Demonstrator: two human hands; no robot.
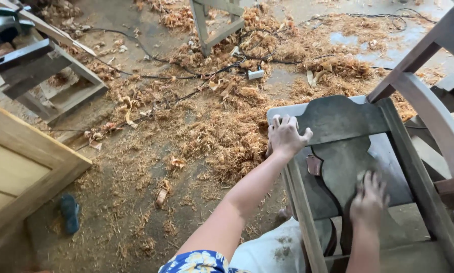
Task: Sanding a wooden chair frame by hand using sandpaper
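A grey, dusty wooden chair back (338, 119) lies tilted in front of me at the lower right. My left hand (286, 135) grips its top left corner, fingers curled over the rail. My right hand (369, 197) presses flat on the carved centre splat (340, 167) and looks motion-blurred; whether it holds something small against the wood cannot be told. My forearms reach in from the bottom edge, above a floral sleeve.
Wood shavings (227, 126) cover the concrete floor. Black cables (151, 60) and a white plug (256, 74) cross it. A pale wooden panel (20, 167) stands at left, a machine stand (30, 65) upper left, another chair frame (429, 91) right, a blue sandal (69, 212) lower left.
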